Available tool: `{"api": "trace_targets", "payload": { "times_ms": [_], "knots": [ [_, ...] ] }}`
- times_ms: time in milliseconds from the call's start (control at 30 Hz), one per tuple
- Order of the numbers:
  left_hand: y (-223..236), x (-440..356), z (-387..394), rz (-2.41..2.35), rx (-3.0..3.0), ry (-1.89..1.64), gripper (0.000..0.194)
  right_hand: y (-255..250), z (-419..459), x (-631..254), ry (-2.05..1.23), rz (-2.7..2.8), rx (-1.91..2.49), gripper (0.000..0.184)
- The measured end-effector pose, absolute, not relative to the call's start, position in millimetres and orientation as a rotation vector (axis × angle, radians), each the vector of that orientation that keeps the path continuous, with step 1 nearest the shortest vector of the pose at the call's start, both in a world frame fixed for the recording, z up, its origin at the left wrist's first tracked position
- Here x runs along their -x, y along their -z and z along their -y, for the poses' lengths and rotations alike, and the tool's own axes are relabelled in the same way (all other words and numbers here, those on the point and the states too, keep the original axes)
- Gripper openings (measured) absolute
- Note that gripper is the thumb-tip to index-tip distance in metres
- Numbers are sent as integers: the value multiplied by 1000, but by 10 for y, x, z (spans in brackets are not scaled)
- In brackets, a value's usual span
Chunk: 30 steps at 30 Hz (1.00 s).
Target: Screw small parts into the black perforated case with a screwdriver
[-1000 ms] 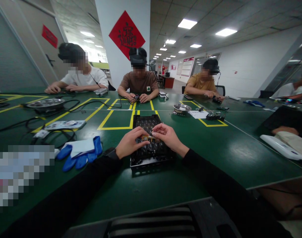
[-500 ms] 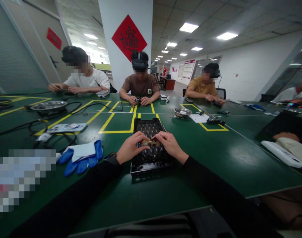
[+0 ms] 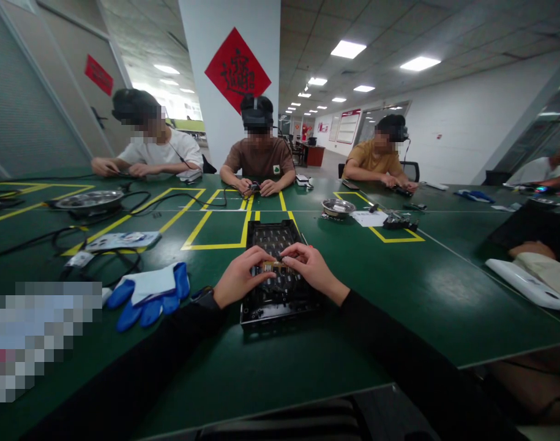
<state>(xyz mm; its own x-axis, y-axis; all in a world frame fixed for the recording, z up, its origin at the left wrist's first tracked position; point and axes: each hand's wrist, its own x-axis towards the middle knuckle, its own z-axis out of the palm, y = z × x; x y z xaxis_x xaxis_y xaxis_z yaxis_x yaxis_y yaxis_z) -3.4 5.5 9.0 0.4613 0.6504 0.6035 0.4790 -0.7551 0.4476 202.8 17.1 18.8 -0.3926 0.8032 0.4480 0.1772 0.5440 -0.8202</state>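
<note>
A small yellowish-brown circuit board (image 3: 275, 267) is held over a black plastic housing (image 3: 280, 313), which lies on the table with its open, patterned inside facing up. My left hand (image 3: 240, 277) grips the board's left end between thumb and fingers. From the other side, my right hand (image 3: 315, 272) closes thumb and forefinger in a pinch at the board's upper right edge. Whatever sits between those right fingertips is too small and covered to name. Both hands hover over the middle of the housing, hiding parts of its side edges.
Blue-and-white gloves (image 3: 149, 294) lie left of the housing, near black cables (image 3: 54, 229) and a flat packet (image 3: 123, 240). Farther off stand metal bowls, one on the left (image 3: 90, 199) and another on the right (image 3: 338, 207), beside black parts (image 3: 399, 222). Co-workers sit across the green table (image 3: 399, 294).
My right fingertips shift slightly along the board's upper edge, and more of the board was uncovered half a second ago. My left hand keeps its hold. The view tilts a little.
</note>
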Motion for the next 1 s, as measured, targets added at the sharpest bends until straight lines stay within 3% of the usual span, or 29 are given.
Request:
{"api": "trace_targets", "payload": {
  "times_ms": [800,1000],
  "knots": [
    [-20,52,-47,-994,-2504,-1098,33,-143,-174,-2014,-601,1992,880,23],
    [70,78,-113,-1228,-2365,-1266,41,-230,-8,-1998,-730,2184,719,26]
  ]
}}
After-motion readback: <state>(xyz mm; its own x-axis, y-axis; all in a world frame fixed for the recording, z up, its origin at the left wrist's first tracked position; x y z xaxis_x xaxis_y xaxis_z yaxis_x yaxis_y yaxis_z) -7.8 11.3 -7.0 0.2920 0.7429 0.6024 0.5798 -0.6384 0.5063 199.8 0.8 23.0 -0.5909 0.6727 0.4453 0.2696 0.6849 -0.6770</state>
